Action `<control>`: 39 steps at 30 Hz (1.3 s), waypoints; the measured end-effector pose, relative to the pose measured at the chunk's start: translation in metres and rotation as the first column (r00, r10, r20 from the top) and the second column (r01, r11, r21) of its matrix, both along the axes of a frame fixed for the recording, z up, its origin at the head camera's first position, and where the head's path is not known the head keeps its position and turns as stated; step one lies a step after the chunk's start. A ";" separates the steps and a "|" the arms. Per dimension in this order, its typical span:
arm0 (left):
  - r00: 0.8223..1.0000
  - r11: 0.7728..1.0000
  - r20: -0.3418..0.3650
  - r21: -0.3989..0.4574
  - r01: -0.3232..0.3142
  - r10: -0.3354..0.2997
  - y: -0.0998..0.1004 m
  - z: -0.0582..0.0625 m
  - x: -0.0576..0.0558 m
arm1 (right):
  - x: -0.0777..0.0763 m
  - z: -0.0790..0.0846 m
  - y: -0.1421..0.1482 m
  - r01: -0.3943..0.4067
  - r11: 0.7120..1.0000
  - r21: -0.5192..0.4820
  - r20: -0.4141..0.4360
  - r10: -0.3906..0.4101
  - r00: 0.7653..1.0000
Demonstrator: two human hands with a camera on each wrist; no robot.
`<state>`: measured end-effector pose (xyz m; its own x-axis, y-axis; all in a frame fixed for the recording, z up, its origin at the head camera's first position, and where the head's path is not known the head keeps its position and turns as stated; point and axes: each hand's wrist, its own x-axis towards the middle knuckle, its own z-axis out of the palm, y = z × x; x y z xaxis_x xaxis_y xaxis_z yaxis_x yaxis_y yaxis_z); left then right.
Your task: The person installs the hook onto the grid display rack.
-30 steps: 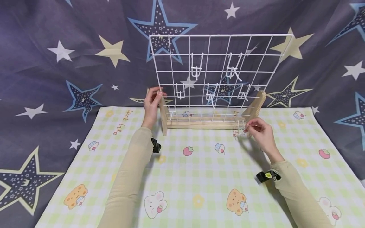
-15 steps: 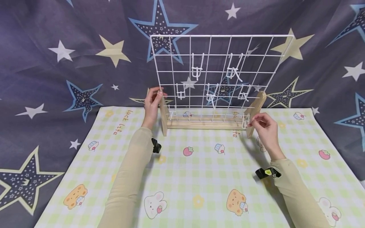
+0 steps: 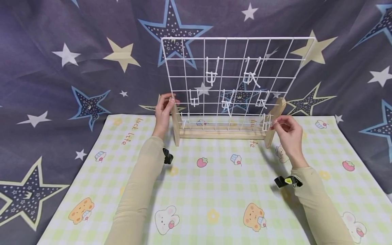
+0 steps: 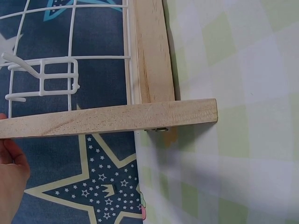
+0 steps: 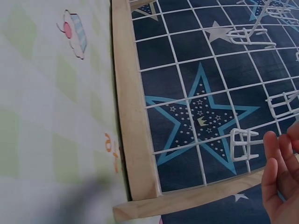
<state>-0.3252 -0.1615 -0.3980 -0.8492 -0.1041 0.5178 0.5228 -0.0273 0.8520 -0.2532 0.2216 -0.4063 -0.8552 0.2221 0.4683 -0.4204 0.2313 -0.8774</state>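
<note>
A white wire grid (image 3: 225, 77) stands upright in a wooden stand. My left hand (image 3: 163, 112) grips the top of the left wooden leg (image 3: 176, 126), with the fingers behind it and the grid's edge. At the grid's lower right, my right hand (image 3: 288, 134) pinches a small white wire hook (image 5: 242, 143) by its outer end. That hook overlaps the grid wires; whether it touches them I cannot tell. Several similar hooks, one being the upper-left hook (image 3: 211, 77), hang on the grid. Another hook (image 4: 42, 74) hangs low by the left leg.
The wooden base bar (image 3: 220, 135) joins the left leg to the right leg (image 3: 277, 109). Beneath the stand lies a green checked tablecloth (image 3: 190, 183) with printed figures. A dark star-patterned curtain (image 3: 92, 30) hangs right behind the grid.
My right hand has moved up and to the right, bringing the hook from in front of the base bar to the grid's lower right corner. The left hand stays in place.
</note>
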 end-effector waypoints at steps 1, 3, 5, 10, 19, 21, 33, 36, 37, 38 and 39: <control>1.000 1.000 0.000 -0.001 0.001 -0.001 0.000 0.000 0.000 | 0.000 0.001 0.000 0.003 1.000 0.002 -0.007 -0.003 1.000; 1.000 1.000 0.002 0.000 0.004 -0.004 0.000 0.000 0.000 | -0.002 0.003 0.000 0.008 1.000 0.004 -0.023 -0.008 1.000; 1.000 1.000 0.005 0.001 0.004 -0.004 0.000 0.000 0.000 | -0.003 0.005 0.000 0.014 1.000 0.013 -0.038 -0.014 0.999; 1.000 1.000 0.007 0.003 0.007 -0.007 0.000 0.000 0.000 | -0.006 0.002 0.000 0.012 1.000 0.022 -0.042 -0.011 0.999; 1.000 1.000 0.001 0.008 0.004 -0.004 0.001 0.000 0.001 | -0.005 -0.008 -0.003 -0.016 1.000 0.010 -0.006 0.016 1.000; 1.000 1.000 0.000 0.009 0.002 -0.002 0.001 0.000 0.001 | -0.004 -0.009 -0.004 -0.025 1.000 0.001 -0.002 0.025 1.000; 1.000 1.000 0.008 0.008 0.002 -0.003 0.000 -0.001 0.000 | 0.001 -0.025 -0.011 -0.083 0.996 0.036 0.097 0.079 0.992; 1.000 1.000 0.006 0.007 -0.002 0.002 0.000 -0.001 0.000 | 0.002 -0.026 -0.012 -0.100 0.994 0.054 0.123 0.092 0.988; 1.000 1.000 0.006 0.008 -0.004 0.004 0.000 0.000 0.000 | 0.003 -0.026 -0.012 -0.106 0.993 0.054 0.132 0.098 0.986; 1.000 1.000 0.005 0.007 -0.004 0.004 0.000 0.000 0.000 | 0.003 -0.027 -0.013 -0.113 0.992 0.048 0.139 0.105 0.985; 1.000 1.000 0.004 0.008 -0.003 0.003 0.000 0.000 0.001 | 0.003 -0.027 -0.013 -0.116 0.992 0.048 0.144 0.109 0.984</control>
<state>-0.3246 -0.1612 -0.3979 -0.8511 -0.1108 0.5133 0.5192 -0.0323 0.8540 -0.2499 0.2085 -0.4330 -0.9316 0.0977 0.3500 -0.3193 0.2397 -0.9168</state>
